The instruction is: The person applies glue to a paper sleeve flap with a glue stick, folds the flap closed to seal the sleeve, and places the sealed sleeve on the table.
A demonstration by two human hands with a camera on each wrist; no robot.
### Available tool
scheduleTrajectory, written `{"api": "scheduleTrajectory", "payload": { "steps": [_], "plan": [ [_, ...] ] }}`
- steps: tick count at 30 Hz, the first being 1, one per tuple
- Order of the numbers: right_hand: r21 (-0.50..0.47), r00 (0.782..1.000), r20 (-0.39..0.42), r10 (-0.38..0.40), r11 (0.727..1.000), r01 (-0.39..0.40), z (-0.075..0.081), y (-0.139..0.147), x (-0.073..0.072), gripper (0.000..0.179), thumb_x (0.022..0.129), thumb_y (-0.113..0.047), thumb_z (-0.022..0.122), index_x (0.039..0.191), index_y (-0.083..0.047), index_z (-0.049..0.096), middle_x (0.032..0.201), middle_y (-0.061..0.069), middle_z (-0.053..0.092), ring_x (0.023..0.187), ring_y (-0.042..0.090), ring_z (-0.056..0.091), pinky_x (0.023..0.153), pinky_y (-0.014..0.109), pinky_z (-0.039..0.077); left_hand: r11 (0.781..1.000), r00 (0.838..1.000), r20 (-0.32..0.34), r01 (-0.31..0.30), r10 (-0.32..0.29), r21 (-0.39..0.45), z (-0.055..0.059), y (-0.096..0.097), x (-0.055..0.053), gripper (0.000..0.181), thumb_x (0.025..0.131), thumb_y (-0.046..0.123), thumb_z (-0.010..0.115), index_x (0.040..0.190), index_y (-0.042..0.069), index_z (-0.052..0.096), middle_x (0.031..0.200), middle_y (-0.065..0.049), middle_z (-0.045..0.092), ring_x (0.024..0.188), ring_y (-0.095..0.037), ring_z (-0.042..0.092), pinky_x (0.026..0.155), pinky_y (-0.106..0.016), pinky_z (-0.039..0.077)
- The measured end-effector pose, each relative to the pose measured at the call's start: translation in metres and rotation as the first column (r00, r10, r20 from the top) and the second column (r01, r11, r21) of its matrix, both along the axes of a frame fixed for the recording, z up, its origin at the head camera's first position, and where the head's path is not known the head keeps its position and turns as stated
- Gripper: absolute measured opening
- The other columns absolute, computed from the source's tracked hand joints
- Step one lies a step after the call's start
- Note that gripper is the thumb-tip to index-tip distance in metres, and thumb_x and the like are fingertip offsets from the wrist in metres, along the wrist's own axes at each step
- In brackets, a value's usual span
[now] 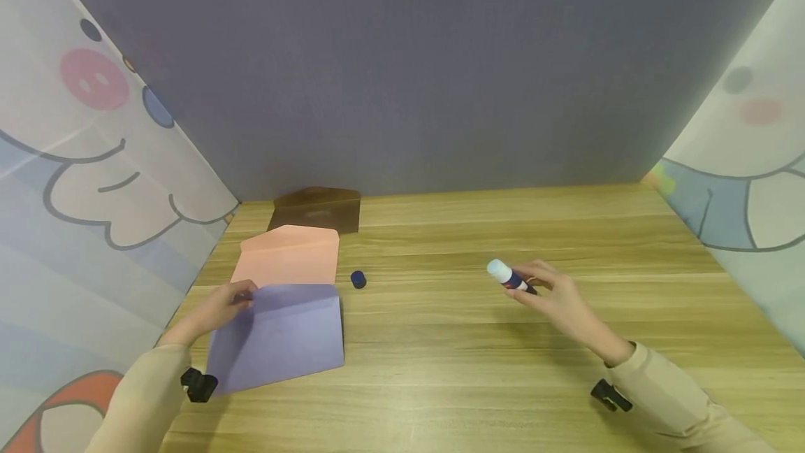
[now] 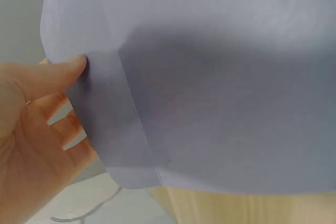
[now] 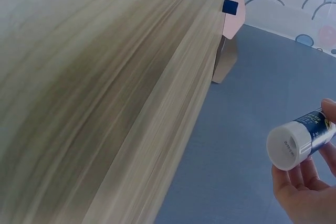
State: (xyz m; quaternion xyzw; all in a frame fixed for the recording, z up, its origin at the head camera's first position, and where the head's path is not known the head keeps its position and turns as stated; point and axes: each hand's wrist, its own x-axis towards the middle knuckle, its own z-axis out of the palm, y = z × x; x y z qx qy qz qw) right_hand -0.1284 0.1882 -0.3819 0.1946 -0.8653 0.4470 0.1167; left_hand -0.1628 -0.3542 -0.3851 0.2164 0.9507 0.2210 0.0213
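My left hand (image 1: 216,310) pinches the flap of a purple envelope (image 1: 277,341) at its upper left corner. In the left wrist view the thumb lies on the flap, while the other fingers are partly hidden behind the paper (image 2: 220,114). My right hand (image 1: 560,299) holds a glue stick (image 3: 310,132) between thumb and fingers, above the right part of the table. Its white end points up and to the left in the head view, and a blue label wraps its barrel. A dark blue cap (image 1: 358,279) stands on the table, right of the envelopes.
Behind the purple envelope lie a peach envelope (image 1: 289,261) and a brown envelope (image 1: 314,212), both with flaps raised. The wooden table (image 1: 428,369) meets a grey panel (image 1: 428,75) at the back. Cartoon-printed sheets (image 1: 82,229) border the left and right sides.
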Motion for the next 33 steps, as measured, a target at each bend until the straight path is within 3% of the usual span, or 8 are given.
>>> {"api": "scheduleTrajectory", "payload": {
  "steps": [4,11,19,23,27,33],
  "plan": [
    [-0.007,1.0,0.007,0.003,1.0,-0.002,-0.001,0.001,-0.001,0.031,0.076,-0.008,0.068,0.105,0.001,0.062,0.094,0.001,0.058,0.086,0.0,0.052,0.074,0.018,0.048,0.999,0.999,0.037,0.038,-0.039,0.03,0.01,0.007,0.003,0.014,0.079,-0.004,0.06,0.09,0.004,0.057,0.088,-0.004,0.058,0.082,-0.021,0.054,0.064,-0.034,0.046],
    [-0.024,1.0,-0.007,0.002,1.0,-0.002,-0.001,0.003,-0.003,0.03,0.076,-0.006,0.068,0.104,0.002,0.062,0.095,0.004,0.059,0.086,-0.001,0.052,0.075,0.015,0.046,0.978,0.985,0.116,0.102,-0.125,0.183,0.02,0.029,-0.003,0.006,0.084,0.0,0.055,0.088,0.005,0.055,0.081,0.0,0.05,0.074,-0.005,0.043,0.059,-0.022,0.039],
    [-0.044,1.0,0.007,-0.011,0.999,0.011,0.002,0.007,-0.002,0.03,0.076,-0.005,0.068,0.105,0.002,0.061,0.098,0.006,0.058,0.089,-0.005,0.049,0.076,0.011,0.044,0.977,0.976,0.164,0.116,-0.146,0.177,0.033,0.068,-0.018,0.007,0.084,0.003,0.057,0.091,0.006,0.056,0.08,0.0,0.053,0.073,-0.007,0.045,0.063,-0.023,0.04],
    [-0.069,1.0,-0.002,-0.008,0.998,0.007,0.005,0.009,-0.001,0.03,0.075,-0.001,0.067,0.104,0.004,0.061,0.097,0.008,0.059,0.088,-0.005,0.05,0.075,0.012,0.044,0.973,0.965,0.197,0.138,-0.173,0.183,0.039,0.092,-0.029,0.004,0.085,0.006,0.057,0.088,0.005,0.056,0.074,0.002,0.047,0.068,-0.009,0.042,0.059,-0.023,0.037],
    [-0.082,1.0,-0.008,-0.011,0.997,0.01,0.004,0.013,-0.001,0.029,0.076,-0.001,0.067,0.103,0.004,0.061,0.095,0.003,0.058,0.088,-0.004,0.05,0.075,0.011,0.044,0.966,0.955,0.213,0.163,-0.205,0.202,0.043,0.117,-0.038,0.004,0.085,0.006,0.057,0.086,0.003,0.055,0.07,0.002,0.044,0.065,-0.011,0.04,0.056,-0.024,0.033],
    [-0.093,1.0,-0.016,-0.018,0.995,0.017,0.004,0.022,-0.002,0.029,0.076,0.001,0.066,0.104,0.006,0.06,0.096,-0.016,0.054,0.088,-0.006,0.05,0.075,0.008,0.042,0.958,0.938,0.24,0.205,-0.251,0.201,0.044,0.156,-0.052,0.01,0.085,0.004,0.056,0.095,0.001,0.058,0.085,-0.002,0.057,0.074,-0.014,0.045,0.066,-0.028,0.04]
  ]
}}
